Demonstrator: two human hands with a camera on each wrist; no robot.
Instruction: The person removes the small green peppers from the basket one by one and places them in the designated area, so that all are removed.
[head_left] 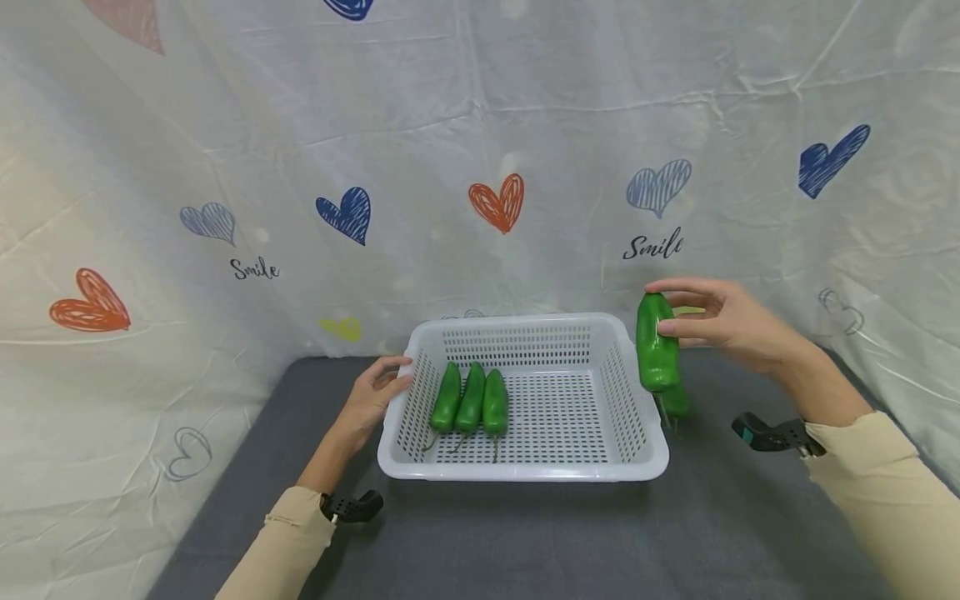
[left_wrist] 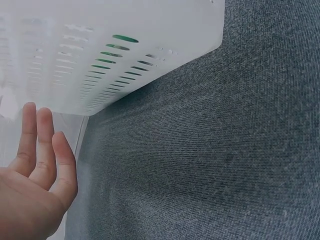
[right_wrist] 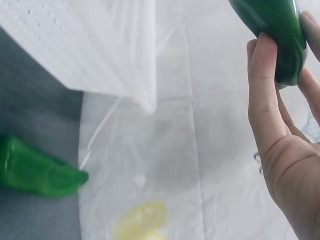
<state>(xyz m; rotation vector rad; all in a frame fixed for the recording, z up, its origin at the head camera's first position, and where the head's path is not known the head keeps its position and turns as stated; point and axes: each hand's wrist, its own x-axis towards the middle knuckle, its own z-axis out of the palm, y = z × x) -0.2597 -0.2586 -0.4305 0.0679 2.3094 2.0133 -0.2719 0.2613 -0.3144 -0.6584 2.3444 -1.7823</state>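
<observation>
The right hand [head_left: 716,321] has its fingers and thumb clamped on a glossy green, elongated pepper [head_left: 654,350], held blunt end up at centre right of the head frame, just outside the basket's right edge. The left hand [head_left: 378,390] has its fingers loosely extended and slightly apart at the left rim of a white rectangular perforated plastic basket [head_left: 517,472]. Inside, three slim green peppers [head_left: 472,400] lie side by side near the left wall; bare mesh stretches from them to the right wall. Another green pepper [right_wrist: 40,167] lies on the dark grey fabric surface [head_left: 517,542], partly behind the held one in the head view. The surface runs from the basket's front edge to the bottom of the frame; a pale heart-printed cloth [head_left: 420,275] rises close behind the back rim.
</observation>
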